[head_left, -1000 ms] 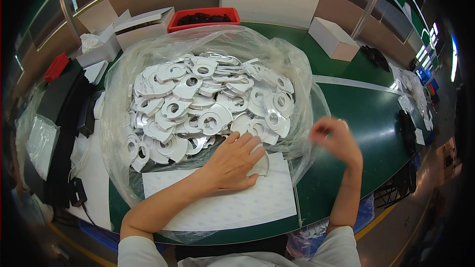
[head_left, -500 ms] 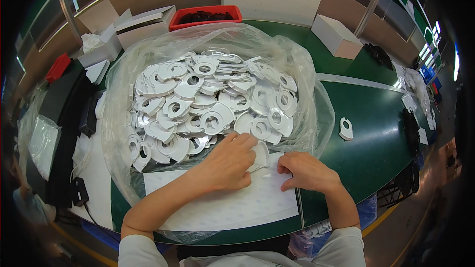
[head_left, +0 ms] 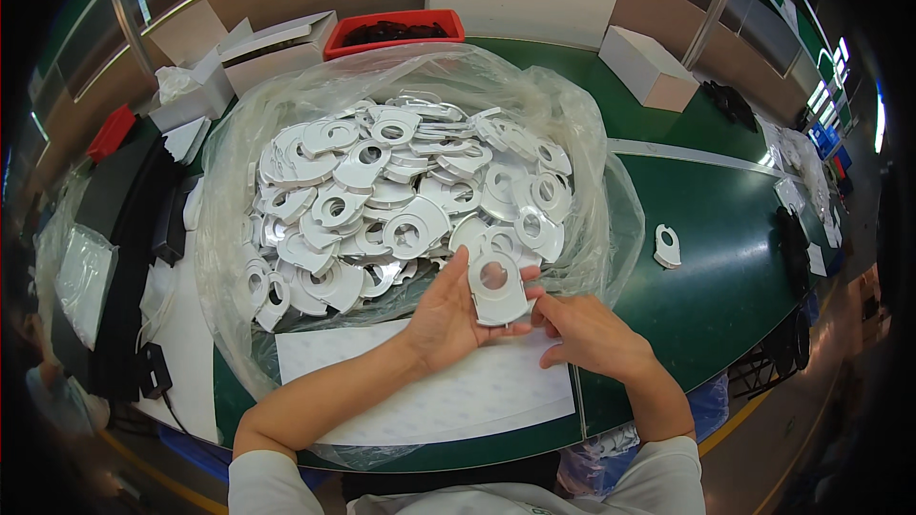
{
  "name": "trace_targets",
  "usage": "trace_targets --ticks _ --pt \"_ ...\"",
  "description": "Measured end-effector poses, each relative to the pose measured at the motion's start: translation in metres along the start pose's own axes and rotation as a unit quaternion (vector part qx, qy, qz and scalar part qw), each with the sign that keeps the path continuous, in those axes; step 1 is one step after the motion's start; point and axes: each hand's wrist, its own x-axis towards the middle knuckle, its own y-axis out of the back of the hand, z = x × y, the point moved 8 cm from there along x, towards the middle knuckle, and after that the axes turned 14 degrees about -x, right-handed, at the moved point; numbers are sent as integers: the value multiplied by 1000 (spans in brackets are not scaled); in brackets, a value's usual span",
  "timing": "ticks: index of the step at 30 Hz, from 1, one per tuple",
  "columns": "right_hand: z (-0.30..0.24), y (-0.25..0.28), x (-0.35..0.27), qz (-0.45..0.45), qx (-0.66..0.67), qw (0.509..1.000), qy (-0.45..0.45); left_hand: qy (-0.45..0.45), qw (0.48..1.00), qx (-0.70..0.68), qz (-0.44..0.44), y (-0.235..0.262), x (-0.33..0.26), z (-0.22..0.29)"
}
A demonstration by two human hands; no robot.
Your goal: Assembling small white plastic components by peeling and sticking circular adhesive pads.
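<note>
A white plastic cover (head_left: 498, 308), flat with a rounded end and a large round hole, rests in my left hand (head_left: 444, 322). That palm faces up, with the thumb at the cover's left edge and the fingers behind it; skin shows through the hole. Close to the cover's right edge is my right hand (head_left: 596, 332), its fingers curled inward. What these fingers hold, if anything, is hidden. Beneath both hands lies a white paper sheet (head_left: 382, 412). Many similar white covers (head_left: 363, 167) are heaped in a clear plastic bag (head_left: 224, 257) just beyond.
One loose white cover (head_left: 667, 247) lies on the green table (head_left: 711, 205) at right. A red bin (head_left: 456, 26) of dark parts and an open white box (head_left: 277, 48) stand behind the bag. A closed white box (head_left: 647, 72) is at back right. Black cases (head_left: 124, 200) line the left.
My left hand has turned from palm down to palm up and brought the cover nearer, into full view. My right hand stays almost in place, now beside the cover.
</note>
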Motion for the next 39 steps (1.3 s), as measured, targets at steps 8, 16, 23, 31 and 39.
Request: trace_targets --ticks 8,16,23,31,39 --pt "-6 1 -2 4 -31 999 6 35 998 48 27 32 10 -13" --pt "-27 4 -16 -53 -147 984 80 22 998 56 34 31 12 -12" --pt "-41 72 -32 13 365 878 309 20 997 71 31 31 9 -11" --pt "12 -1 26 170 524 834 -26 25 996 77 31 35 9 -14" --pt "10 -13 32 147 483 863 -25 12 997 65 35 38 8 -11"
